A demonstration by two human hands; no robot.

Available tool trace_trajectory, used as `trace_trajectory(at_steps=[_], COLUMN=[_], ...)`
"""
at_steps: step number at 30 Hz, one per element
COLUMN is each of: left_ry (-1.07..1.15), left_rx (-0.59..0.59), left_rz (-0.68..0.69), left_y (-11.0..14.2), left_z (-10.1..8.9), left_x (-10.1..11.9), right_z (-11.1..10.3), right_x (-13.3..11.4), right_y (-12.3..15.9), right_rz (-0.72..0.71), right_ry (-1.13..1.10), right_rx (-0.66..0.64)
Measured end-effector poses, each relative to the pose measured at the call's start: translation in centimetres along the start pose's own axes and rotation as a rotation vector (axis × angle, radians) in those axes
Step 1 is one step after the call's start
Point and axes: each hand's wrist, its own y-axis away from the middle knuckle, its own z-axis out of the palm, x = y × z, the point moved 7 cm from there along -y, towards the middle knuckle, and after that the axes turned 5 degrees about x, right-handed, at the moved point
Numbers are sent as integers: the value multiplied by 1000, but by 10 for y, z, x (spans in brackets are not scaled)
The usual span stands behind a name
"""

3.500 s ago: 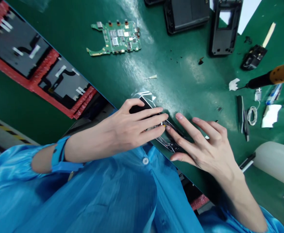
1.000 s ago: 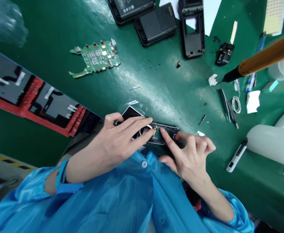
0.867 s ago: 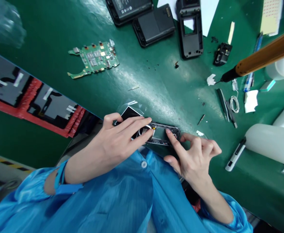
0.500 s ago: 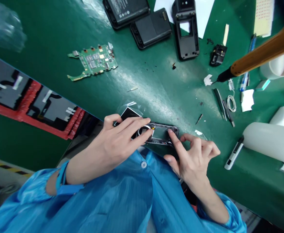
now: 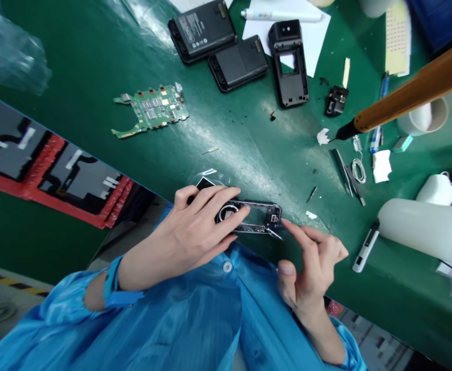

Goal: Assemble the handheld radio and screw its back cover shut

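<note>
A black device frame (image 5: 255, 217) with a clear rectangular window lies at the table's near edge. My left hand (image 5: 189, 226) covers its left end, gripping it with fingers above and below a pale ring. Part of a dark display with a white edge (image 5: 205, 183) shows behind that hand; the rest is hidden. At the frame's right end sits a small part with a red mark. My right hand (image 5: 313, 260) is open, its index fingertip beside that end and its thumb apart. A thin clear strip (image 5: 274, 234) sticks out from the frame's lower right.
A green circuit board (image 5: 156, 109) lies at the left. Black batteries (image 5: 239, 63) and a black housing (image 5: 290, 69) sit at the back. An orange-handled screwdriver (image 5: 407, 93) slants in from the right, above tweezers (image 5: 347, 175). A white bottle (image 5: 422, 226) lies at the right.
My right hand has drawn back to the right, its index finger off the window and now beside the frame's end. That end is uncovered. My left hand stays on the frame; the view has shifted slightly.
</note>
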Motion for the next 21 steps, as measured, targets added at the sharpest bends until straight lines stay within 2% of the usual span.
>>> trace_trajectory(at_steps=[4,10,16,21], left_ry=[-11,-84,-37,114], left_rx=[0,43,86,221], left_rz=[17,112,156,71], left_y=[-2,-8,-8,-5], left_z=[6,6,4,-1], left_x=[2,4,1,-2], right_z=[-7,-3,4,11], right_x=[14,26,32,37], right_y=[4,12,23,38], right_rz=[105,189,324,478], right_ry=[-80,-129,-283,-474], right_rx=[146,187,235,316])
